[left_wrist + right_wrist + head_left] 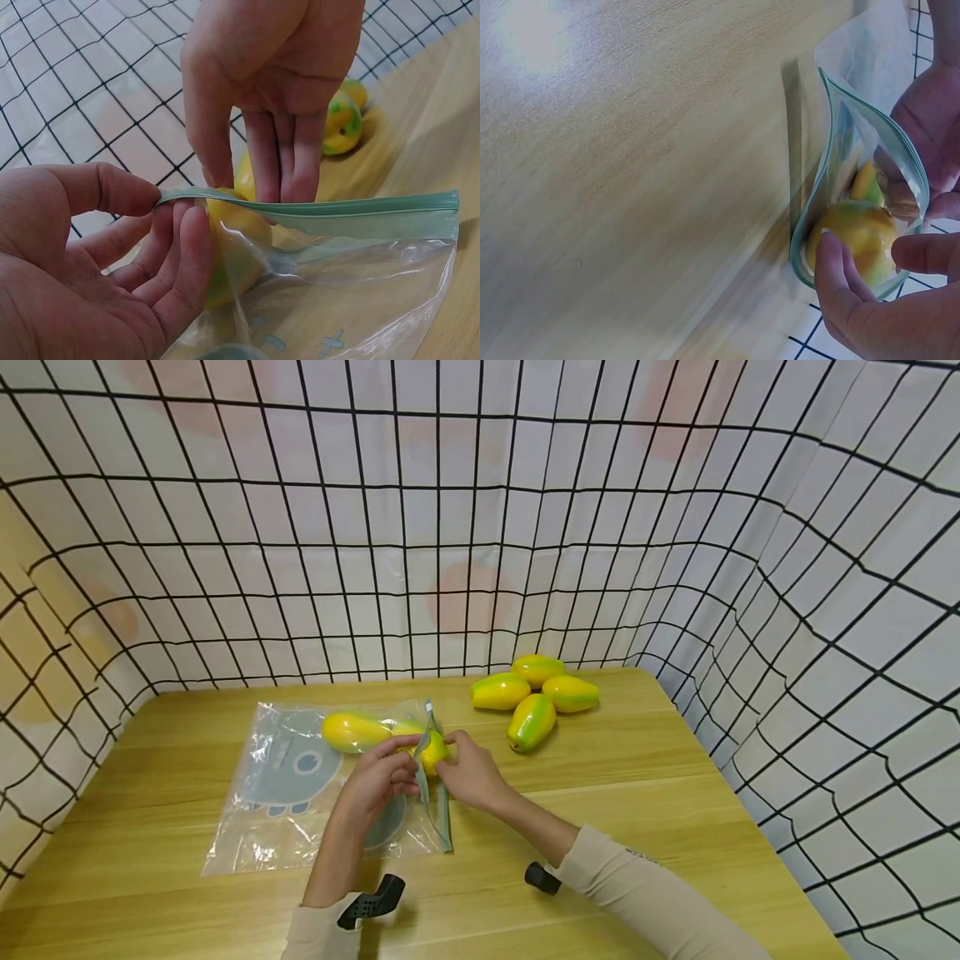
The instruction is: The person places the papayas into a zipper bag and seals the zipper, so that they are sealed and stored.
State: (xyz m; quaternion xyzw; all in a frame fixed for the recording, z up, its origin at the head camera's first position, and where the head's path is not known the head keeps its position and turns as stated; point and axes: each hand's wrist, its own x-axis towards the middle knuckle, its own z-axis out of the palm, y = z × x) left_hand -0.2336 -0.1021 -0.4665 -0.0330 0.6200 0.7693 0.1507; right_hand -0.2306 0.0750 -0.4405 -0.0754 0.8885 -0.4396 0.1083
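Observation:
A clear zip bag (247, 785) with a green zip edge lies flat on the table, its mouth toward the right. Inside rests a yellow-and-green papaya (348, 732). My left hand (378, 777) pinches the zip edge (330, 208) between thumb and fingers and holds the mouth apart. My right hand (472, 774) grips a second papaya (859, 232) by thumb and fingertips. That papaya sits in the open mouth, partly inside the bag. In the right wrist view, the first papaya shows only partly behind it.
Several more papayas (532, 723) lie grouped on the wooden table (637, 810) at the back right. A black wire grid (405, 545) rises behind the table and along both sides, with pale cloth behind it.

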